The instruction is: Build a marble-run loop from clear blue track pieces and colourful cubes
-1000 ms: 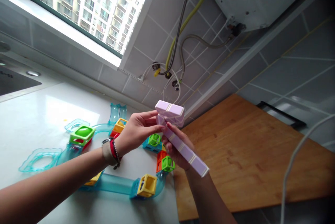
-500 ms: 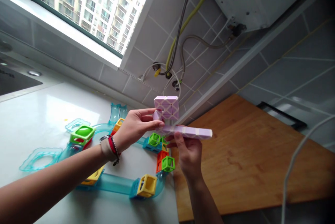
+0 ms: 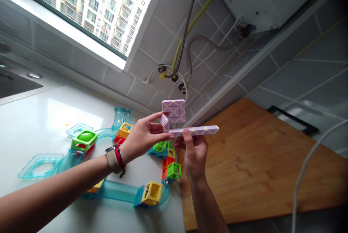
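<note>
A pink-purple segmented folding puzzle (image 3: 174,111) is held up in front of me, with a flat square part at the top and a straight bar pointing right. My left hand (image 3: 144,135) grips its bent joint at the left between thumb and fingers. Below the bar, my right hand (image 3: 194,151) pinches it, thumb on the near side and fingers behind. The left wrist wears a watch and a red and dark bracelet. Both hands are above the counter, near its right edge.
On the white counter (image 3: 130,220) lies a translucent blue track (image 3: 119,190) with green, yellow and red cube frames. A wooden board (image 3: 258,167) is at the right, crossed by a white cable (image 3: 301,175). Hoses (image 3: 187,22) hang on the tiled wall beside the window.
The puzzle has turned slightly, so its square part faces me more and the bar sits a little higher. My left hand's fingers have shifted around the joint; my right hand has moved slightly.
</note>
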`<state>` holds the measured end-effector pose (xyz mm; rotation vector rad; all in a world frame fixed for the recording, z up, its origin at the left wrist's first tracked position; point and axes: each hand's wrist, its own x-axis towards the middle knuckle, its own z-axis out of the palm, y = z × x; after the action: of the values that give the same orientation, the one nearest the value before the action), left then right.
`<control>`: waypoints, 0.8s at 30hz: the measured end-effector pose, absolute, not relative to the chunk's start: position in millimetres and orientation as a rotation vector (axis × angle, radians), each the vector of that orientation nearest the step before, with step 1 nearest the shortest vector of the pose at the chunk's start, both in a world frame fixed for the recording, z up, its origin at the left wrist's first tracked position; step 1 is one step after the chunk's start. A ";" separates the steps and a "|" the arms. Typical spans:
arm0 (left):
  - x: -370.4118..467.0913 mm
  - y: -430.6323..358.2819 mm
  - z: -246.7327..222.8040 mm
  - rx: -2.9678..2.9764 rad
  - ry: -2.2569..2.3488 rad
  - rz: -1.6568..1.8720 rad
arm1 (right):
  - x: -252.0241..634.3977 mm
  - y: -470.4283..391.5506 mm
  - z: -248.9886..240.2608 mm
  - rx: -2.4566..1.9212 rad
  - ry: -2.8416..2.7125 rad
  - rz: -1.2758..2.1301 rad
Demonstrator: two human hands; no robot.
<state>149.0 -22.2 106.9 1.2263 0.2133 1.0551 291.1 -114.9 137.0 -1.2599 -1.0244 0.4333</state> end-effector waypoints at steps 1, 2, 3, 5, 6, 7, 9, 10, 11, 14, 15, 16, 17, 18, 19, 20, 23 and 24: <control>150.0 -23.1 105.5 1.226 0.216 1.087 | 288.7 -114.7 136.8 -1.282 -1.047 0.392; 150.9 -23.8 104.1 1.226 0.216 1.125 | 286.4 -114.7 136.8 -1.307 -1.074 0.350; 151.6 -24.3 102.7 1.230 0.216 1.166 | 284.3 -114.5 136.8 -1.334 -1.100 0.305; 152.6 -25.3 99.8 1.269 0.231 1.238 | 281.5 -113.5 137.2 -1.393 -1.154 0.187; 152.8 -26.0 98.3 1.312 0.252 1.269 | 280.8 -112.5 137.7 -1.427 -1.181 0.113; 152.9 -26.8 96.7 1.365 0.284 1.302 | 280.4 -111.2 138.3 -1.463 -1.212 0.036; 153.0 -29.2 93.4 1.517 0.387 1.387 | 279.8 -108.3 140.1 -1.525 -1.264 -0.095; 153.0 -30.6 91.9 1.602 0.445 1.431 | 279.3 -107.1 141.3 -1.543 -1.275 -0.136; 153.0 -32.0 90.7 1.681 0.496 1.467 | 278.8 -106.5 142.6 -1.556 -1.280 -0.161; 152.3 -33.7 90.2 1.801 0.540 1.480 | 277.9 -109.2 146.3 -1.587 -1.329 -0.180; 151.5 -33.0 91.3 1.782 0.514 1.452 | 278.6 -111.7 147.2 -1.583 -1.371 -0.143; 150.4 -31.7 92.9 1.752 0.481 1.415 | 280.0 -114.6 147.9 -1.562 -1.415 -0.077; 149.0 -30.1 94.9 1.723 0.451 1.374 | 282.1 -117.6 148.3 -1.524 -1.450 0.006; 147.3 -28.5 97.3 1.705 0.427 1.333 | 284.8 -120.5 148.8 -1.476 -1.467 0.092; 145.6 -27.1 99.8 1.707 0.411 1.296 | 288.0 -122.8 149.2 -1.428 -1.468 0.166; 143.9 -26.4 102.4 1.731 0.399 1.261 | 291.5 -124.6 149.9 -1.385 -1.457 0.218; 140.3 -28.4 108.4 1.852 0.350 1.163 | 300.6 -125.7 153.0 -1.299 -1.414 0.300; 139.7 -29.9 109.7 1.882 0.332 1.135 | 302.5 -125.2 154.1 -1.275 -1.398 0.331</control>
<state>139.7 -29.9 109.7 1.8822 0.3318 1.1348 302.5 -125.2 154.1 -1.2752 -1.3982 0.3308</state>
